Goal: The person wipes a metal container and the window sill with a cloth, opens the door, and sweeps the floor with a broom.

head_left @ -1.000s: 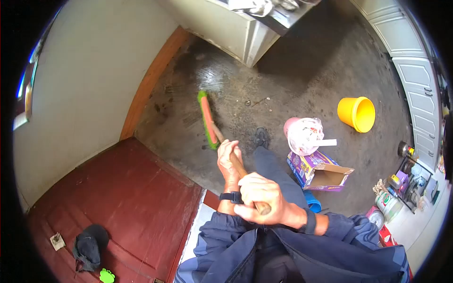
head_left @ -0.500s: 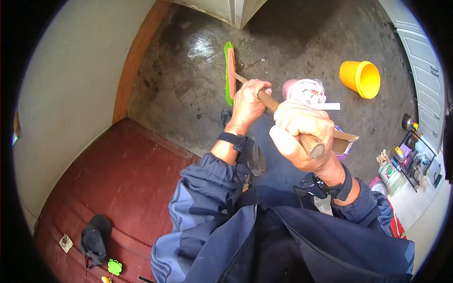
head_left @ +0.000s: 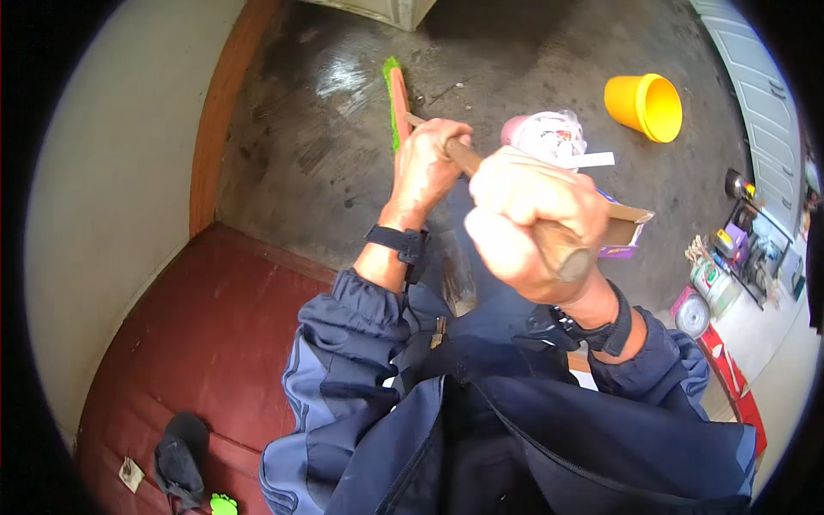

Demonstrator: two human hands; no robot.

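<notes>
Both my hands grip the wooden handle of a broom [head_left: 399,99], whose orange head with green bristles rests on the dark floor ahead. My left hand [head_left: 429,159] is closed around the handle lower down, nearer the head. Higher up, close to the rounded butt end, my right hand [head_left: 536,219] wraps the shaft, its thumb along the near side. Just beyond my right hand stands a pink bin [head_left: 513,130] with a white plastic bag [head_left: 549,136] over it. Part of the shaft is hidden behind my fingers.
A yellow bucket [head_left: 631,103] lies tipped on the floor [head_left: 300,172]. An open cardboard box [head_left: 625,230] sits by my right wrist. To the left is a dark red surface [head_left: 206,326] with a black cap [head_left: 180,455]. White cabinets [head_left: 764,112] and cluttered items line the right side.
The broom head and both hands have shifted slightly left and up in the view. The surroundings have shifted too, as the camera moved. Both hands keep hold of the handle.
</notes>
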